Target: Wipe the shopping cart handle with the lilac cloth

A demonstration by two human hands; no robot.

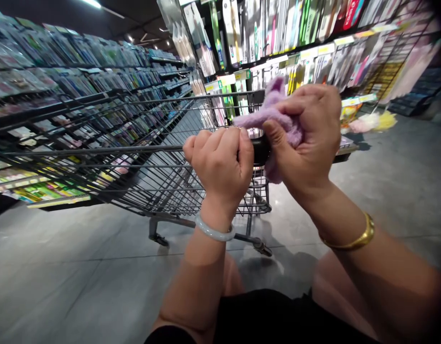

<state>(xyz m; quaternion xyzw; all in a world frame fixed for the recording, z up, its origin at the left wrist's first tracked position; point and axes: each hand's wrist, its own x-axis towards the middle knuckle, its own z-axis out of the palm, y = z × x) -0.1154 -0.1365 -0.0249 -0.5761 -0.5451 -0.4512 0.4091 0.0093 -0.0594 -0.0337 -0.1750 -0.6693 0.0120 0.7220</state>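
My left hand (pixel 220 165) is closed around the handle of a dark wire shopping cart. At the right end of the bar, the black corner piece (pixel 261 151) shows between my hands. In my right hand (pixel 310 143) is a bunched, fluffy lilac cloth (pixel 258 119), pinched between thumb and fingers. The cloth lies against that end of the handle, one part sticking up and another hanging below. My right fingers curl over much of it, so its full shape is hidden. The cart basket (pixel 148 179) stretches ahead and to the left, tilted in the view.
Ahead stands a shelf rack (pixel 242 76) with packaged toothbrushes hanging in rows. Another long shelf (pixel 62 62), full of hanging packs, runs along the left. A cart wheel (pixel 262 247) rests on the grey floor (pixel 80 277). Pink and yellow fluffy items (pixel 373 122) hang low at right.
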